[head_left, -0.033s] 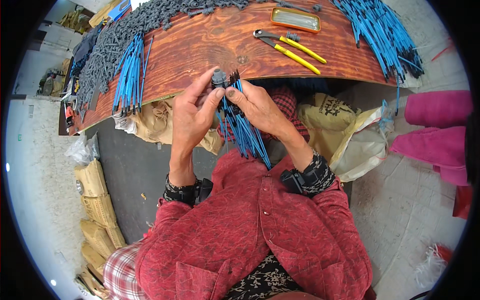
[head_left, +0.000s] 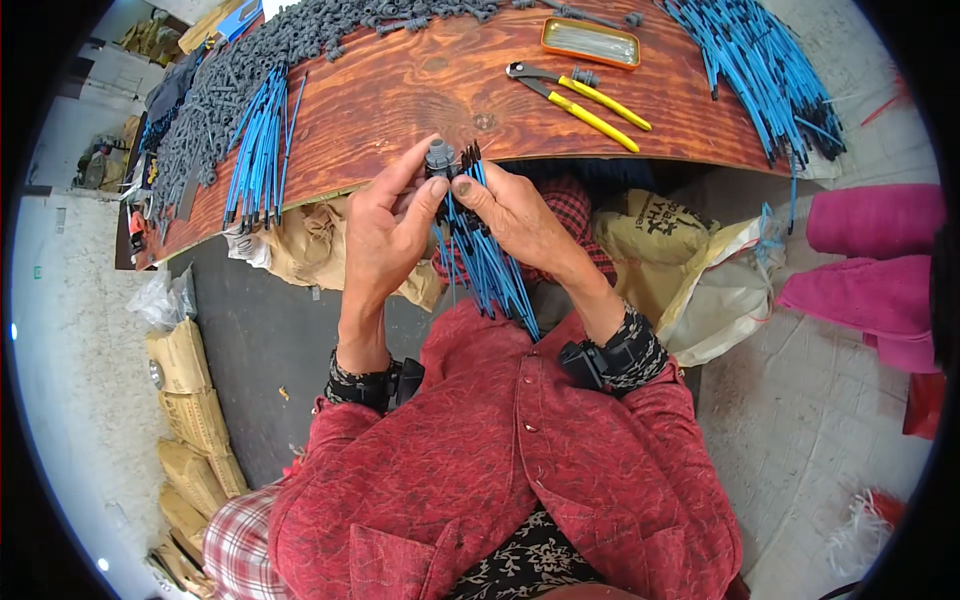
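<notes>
My left hand (head_left: 388, 222) is closed around a grey ribbed plastic fitting (head_left: 440, 156), which stands upright between thumb and fingers near the table's front edge. Close beside it, my right hand (head_left: 520, 212) grips a bundle of thin blue rods with black ends (head_left: 490, 270). The rods slant down toward my lap, and their upper black tips stick out past the right fingers. Both thumbs meet just below the fitting's top, the right thumb by its lower part. Whether a rod sits inside the fitting is hidden by my fingers.
On the wooden table (head_left: 430, 95) lie yellow-handled pliers (head_left: 590, 108), a tin of thin pins (head_left: 590, 42) and a heap of grey fittings (head_left: 240, 85). Blue rods are piled at left (head_left: 258, 160) and right (head_left: 770, 75). Below hangs an open white sack (head_left: 715, 310).
</notes>
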